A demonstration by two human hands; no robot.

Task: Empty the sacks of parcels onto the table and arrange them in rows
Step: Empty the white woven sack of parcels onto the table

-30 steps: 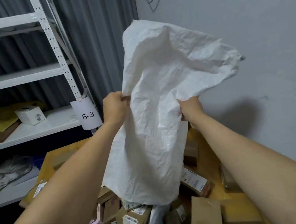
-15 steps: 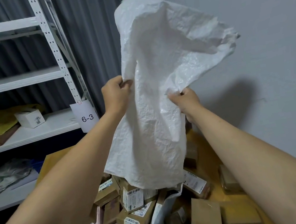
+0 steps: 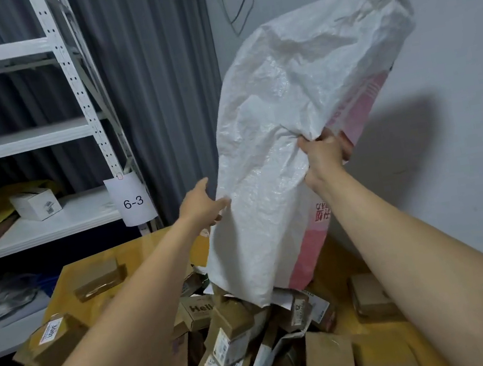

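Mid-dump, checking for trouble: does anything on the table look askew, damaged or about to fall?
Yes. The brown box hangs over the left edge of the table and might drop. The other parcels lie heaped under the sack, as expected while it is being emptied.

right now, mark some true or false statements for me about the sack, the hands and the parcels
1. The right hand grips the sack. True.
2. The sack lies flat on the table. False: it is held up, its lower end over the parcels.
3. The parcels are set in neat rows. False: they lie in a loose heap.
4. The tag on the shelf rack reads 6-3. True.
5. The left hand holds a parcel. False: it touches the sack's side.
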